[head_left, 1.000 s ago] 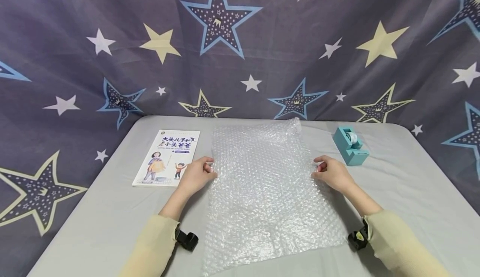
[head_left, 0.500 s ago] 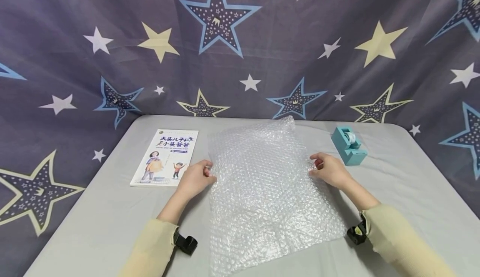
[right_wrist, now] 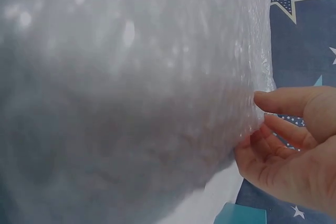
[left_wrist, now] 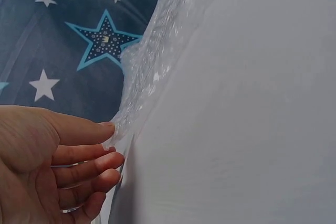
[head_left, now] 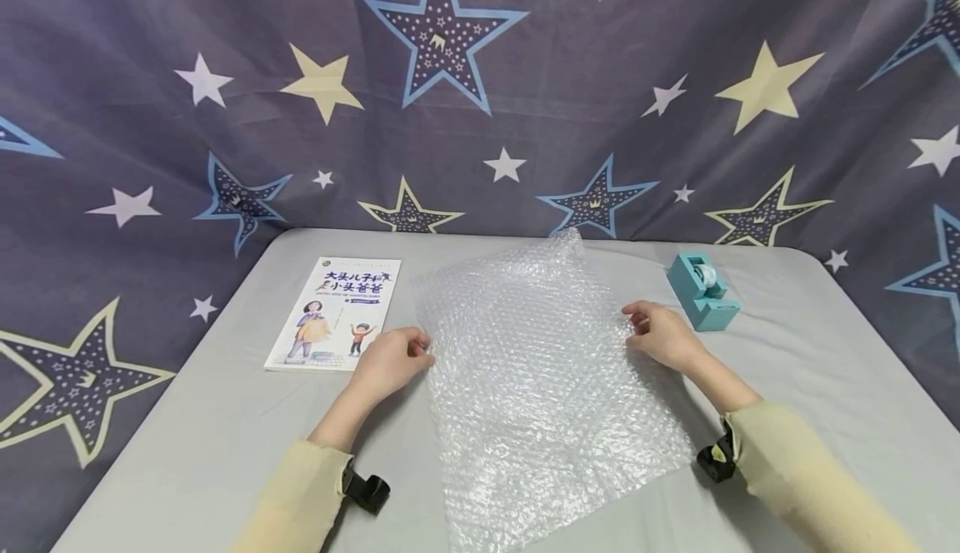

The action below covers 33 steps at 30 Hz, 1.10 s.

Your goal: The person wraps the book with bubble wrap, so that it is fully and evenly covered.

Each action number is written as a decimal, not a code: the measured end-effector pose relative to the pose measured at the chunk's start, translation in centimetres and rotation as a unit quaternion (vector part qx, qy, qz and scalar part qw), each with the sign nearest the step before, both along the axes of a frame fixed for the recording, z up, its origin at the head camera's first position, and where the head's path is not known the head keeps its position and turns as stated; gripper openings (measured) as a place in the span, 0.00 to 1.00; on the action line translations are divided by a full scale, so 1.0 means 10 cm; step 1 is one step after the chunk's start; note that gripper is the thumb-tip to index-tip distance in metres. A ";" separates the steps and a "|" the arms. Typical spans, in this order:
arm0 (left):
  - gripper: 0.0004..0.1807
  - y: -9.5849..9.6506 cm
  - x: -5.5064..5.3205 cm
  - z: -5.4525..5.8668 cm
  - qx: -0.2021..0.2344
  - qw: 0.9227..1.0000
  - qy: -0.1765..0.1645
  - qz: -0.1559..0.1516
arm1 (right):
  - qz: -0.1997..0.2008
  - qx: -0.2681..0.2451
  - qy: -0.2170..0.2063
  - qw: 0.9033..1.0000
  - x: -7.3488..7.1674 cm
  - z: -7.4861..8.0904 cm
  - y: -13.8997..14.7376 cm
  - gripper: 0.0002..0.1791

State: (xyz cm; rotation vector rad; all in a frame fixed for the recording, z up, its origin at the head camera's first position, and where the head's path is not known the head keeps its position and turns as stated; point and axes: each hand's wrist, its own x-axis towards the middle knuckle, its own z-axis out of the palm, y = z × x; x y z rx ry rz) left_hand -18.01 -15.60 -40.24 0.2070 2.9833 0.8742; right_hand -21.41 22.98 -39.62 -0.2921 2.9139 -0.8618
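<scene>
A clear sheet of bubble wrap [head_left: 540,378] spreads across the middle of the table, its far corner raised and crinkled. My left hand [head_left: 393,361] pinches the sheet's left edge. In the left wrist view, that hand's thumb [left_wrist: 86,131] lies over the edge of the wrap [left_wrist: 157,72], with the fingers below. On the opposite edge, my right hand [head_left: 662,336] pinches the wrap between thumb and fingers. The right wrist view shows the wrap [right_wrist: 157,77] hanging close beneath the camera, some right fingers [right_wrist: 254,150] partly behind it.
A white picture book [head_left: 333,316] lies left of the wrap, close to my left hand. A teal tape dispenser [head_left: 701,293] stands beyond my right hand. Behind the grey-covered table [head_left: 810,386] hangs a dark curtain [head_left: 525,62] printed with stars.
The bubble wrap has turned slightly between my hands: its far end has shifted left and its near left corner right. Both hands keep nearly the same places; the book and dispenser stay put.
</scene>
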 end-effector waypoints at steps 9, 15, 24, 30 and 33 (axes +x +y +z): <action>0.10 0.02 0.07 -0.03 0.007 1.000 0.000 -0.004 | 0.007 0.007 -0.011 1.000 -0.06 0.00 0.03 0.25; 0.09 0.04 0.12 -0.06 0.015 1.000 0.018 -0.003 | -0.003 0.022 -0.008 1.000 -0.08 -0.01 0.03 0.24; 0.08 0.08 0.19 -0.03 0.004 1.000 0.014 -0.021 | -0.001 -0.020 -0.017 1.000 -0.12 -0.02 0.09 0.23; 0.05 0.10 0.25 -0.02 -0.006 0.999 0.015 -0.039 | 0.008 -0.012 -0.016 1.000 -0.15 -0.01 0.08 0.22; 0.04 0.11 0.29 -0.01 -0.013 0.999 0.021 -0.041 | 0.015 -0.004 -0.011 1.000 -0.16 0.00 0.07 0.22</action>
